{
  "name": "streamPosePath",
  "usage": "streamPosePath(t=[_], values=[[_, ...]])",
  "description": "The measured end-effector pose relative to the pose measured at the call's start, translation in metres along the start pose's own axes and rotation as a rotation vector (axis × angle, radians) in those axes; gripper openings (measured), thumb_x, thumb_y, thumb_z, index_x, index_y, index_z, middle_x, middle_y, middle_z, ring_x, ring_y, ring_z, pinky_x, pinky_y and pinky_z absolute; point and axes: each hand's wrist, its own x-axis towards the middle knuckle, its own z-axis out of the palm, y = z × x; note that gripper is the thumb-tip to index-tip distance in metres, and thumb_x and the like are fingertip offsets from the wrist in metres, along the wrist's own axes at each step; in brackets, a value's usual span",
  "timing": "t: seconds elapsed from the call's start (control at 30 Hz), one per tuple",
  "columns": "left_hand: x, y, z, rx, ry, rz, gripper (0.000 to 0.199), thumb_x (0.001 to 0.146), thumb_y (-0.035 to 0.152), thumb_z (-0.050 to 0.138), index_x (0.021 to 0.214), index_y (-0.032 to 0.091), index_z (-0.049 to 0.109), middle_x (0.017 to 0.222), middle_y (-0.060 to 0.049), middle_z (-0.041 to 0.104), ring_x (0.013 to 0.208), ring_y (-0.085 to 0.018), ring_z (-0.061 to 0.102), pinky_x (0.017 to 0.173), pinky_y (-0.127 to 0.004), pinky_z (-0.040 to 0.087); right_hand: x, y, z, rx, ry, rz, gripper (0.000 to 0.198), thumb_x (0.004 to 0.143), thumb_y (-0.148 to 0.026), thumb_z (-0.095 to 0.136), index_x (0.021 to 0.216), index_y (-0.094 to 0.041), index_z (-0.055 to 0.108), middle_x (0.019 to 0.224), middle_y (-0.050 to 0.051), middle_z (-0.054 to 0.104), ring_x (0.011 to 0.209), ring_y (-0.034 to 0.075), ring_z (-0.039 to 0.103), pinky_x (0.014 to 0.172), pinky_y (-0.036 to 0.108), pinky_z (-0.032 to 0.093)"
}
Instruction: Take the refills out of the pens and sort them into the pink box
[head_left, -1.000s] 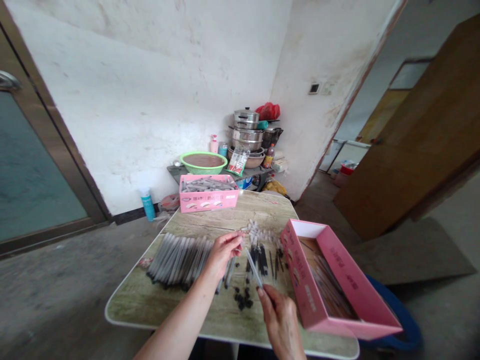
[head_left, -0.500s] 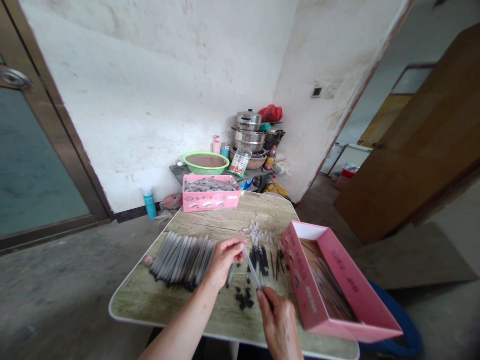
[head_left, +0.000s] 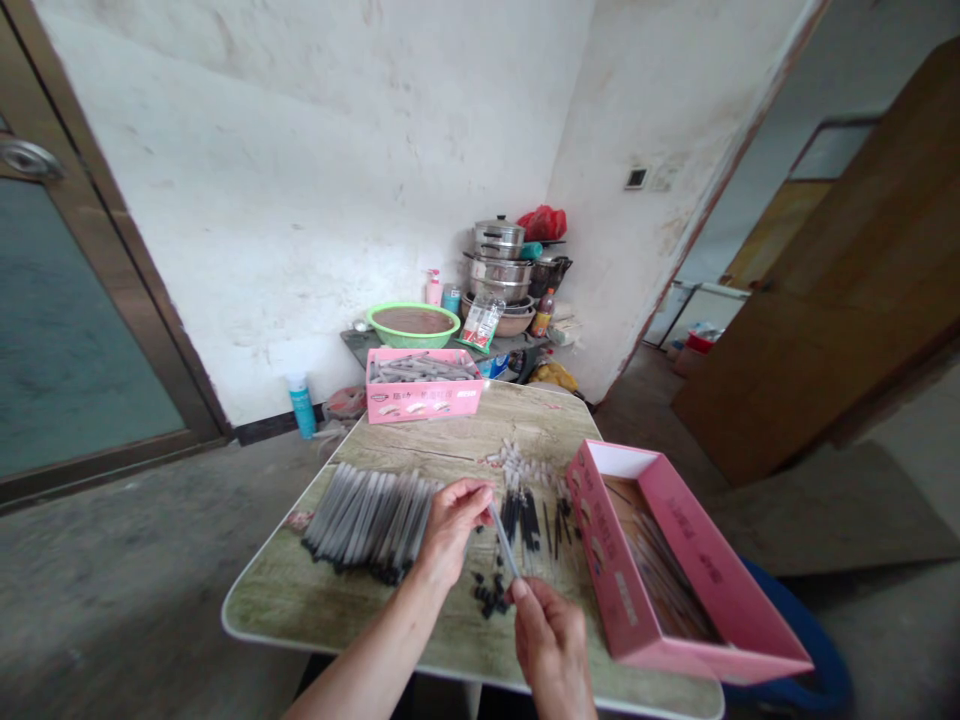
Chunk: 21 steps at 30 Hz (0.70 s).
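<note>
Both hands now meet on one translucent pen barrel [head_left: 505, 543].
A second ago, the left hand [head_left: 454, 522] was apart from it; now its fingertips pinch the far end, any small part there hidden, while the right hand [head_left: 551, 630] grips the near end. Work seems centred on that far tip. Black plugs [head_left: 491, 600] lie just left of the right hand, lined-up barrels [head_left: 367, 515] left of the left.

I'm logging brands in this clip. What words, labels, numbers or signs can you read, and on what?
No text reads clearly enough to quote.
Far pink box: dark characters and white print, blurred.
Right-hand pink box: printing, blurred.
Blue can: marking, blurred.
Packet: print too small.
Bottle label: too small.
Held tube: no text visible.
</note>
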Motion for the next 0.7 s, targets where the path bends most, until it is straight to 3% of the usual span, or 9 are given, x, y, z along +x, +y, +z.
streamPosePath(t=[0.1, 0.2, 0.37, 0.5, 0.57, 0.6, 0.7], values=[[0.000, 0.000, -0.001, -0.007, -0.048, 0.005, 0.034, 0.069, 0.039, 0.079, 0.088, 0.012, 0.071, 0.073, -0.005, 0.068, 0.061, -0.010, 0.058, 0.058, -0.021, 0.047, -0.001, -0.005, 0.001, 0.377, -0.113, 0.260, 0.048, 0.071, -0.065, 0.066, 0.069, -0.019, 0.055, 0.039, -0.014, 0.016, 0.032, 0.003, 0.010, 0.031, 0.018, 0.009], [0.004, -0.003, -0.003, -0.039, -0.043, 0.002, 0.034, 0.068, 0.038, 0.080, 0.089, 0.012, 0.071, 0.075, -0.005, 0.067, 0.066, -0.011, 0.060, 0.060, -0.020, 0.047, -0.001, -0.005, 0.006, 0.536, -0.155, 0.364, 0.048, 0.065, -0.062, 0.074, 0.070, -0.018, 0.057, 0.038, -0.014, 0.022, 0.028, 0.002, 0.013, 0.026, 0.017, 0.010], [-0.003, -0.021, -0.002, -0.002, -0.012, -0.087, 0.049, 0.067, 0.046, 0.078, 0.103, 0.014, 0.067, 0.081, -0.005, 0.069, 0.070, -0.014, 0.063, 0.061, -0.022, 0.049, 0.009, 0.009, 0.017, 0.559, -0.085, 0.349, 0.052, 0.064, -0.064, 0.075, 0.074, -0.015, 0.060, 0.038, -0.015, 0.023, 0.028, 0.001, 0.016, 0.026, 0.014, 0.013], [-0.010, -0.029, -0.001, 0.168, -0.142, -0.214, 0.060, 0.069, 0.050, 0.074, 0.115, 0.014, 0.061, 0.075, -0.006, 0.069, 0.057, -0.015, 0.061, 0.045, -0.022, 0.043, 0.018, 0.020, 0.018, 0.456, -0.060, 0.330, 0.056, 0.070, -0.070, 0.066, 0.076, -0.015, 0.058, 0.039, -0.011, 0.035, 0.026, 0.003, 0.026, 0.025, 0.014, 0.016], [0.006, -0.017, -0.003, 0.275, -0.106, -0.151, 0.055, 0.068, 0.051, 0.072, 0.106, 0.011, 0.064, 0.067, -0.005, 0.067, 0.050, -0.015, 0.059, 0.041, -0.022, 0.041, 0.019, 0.023, 0.013, 0.374, -0.079, 0.332, 0.058, 0.073, -0.073, 0.060, 0.079, -0.015, 0.057, 0.041, -0.008, 0.045, 0.025, 0.006, 0.036, 0.024, 0.015, 0.020], [0.021, -0.007, -0.006, 0.342, -0.016, -0.053, 0.052, 0.067, 0.050, 0.072, 0.098, 0.010, 0.065, 0.064, -0.005, 0.066, 0.049, -0.015, 0.058, 0.040, -0.022, 0.042, 0.019, 0.025, 0.009, 0.341, -0.094, 0.334, 0.060, 0.073, -0.074, 0.059, 0.081, -0.015, 0.058, 0.042, -0.006, 0.048, 0.026, 0.007, 0.040, 0.024, 0.015, 0.021], [0.088, 0.039, -0.017, 0.395, 0.172, 0.107, 0.047, 0.071, 0.045, 0.067, 0.102, 0.011, 0.062, 0.063, -0.001, 0.063, 0.047, -0.011, 0.055, 0.041, -0.020, 0.042, 0.016, 0.034, -0.004, 0.279, -0.130, 0.348, 0.064, 0.070, -0.076, 0.060, 0.085, -0.014, 0.057, 0.043, -0.006, 0.050, 0.027, 0.008, 0.043, 0.024, 0.015, 0.023]])
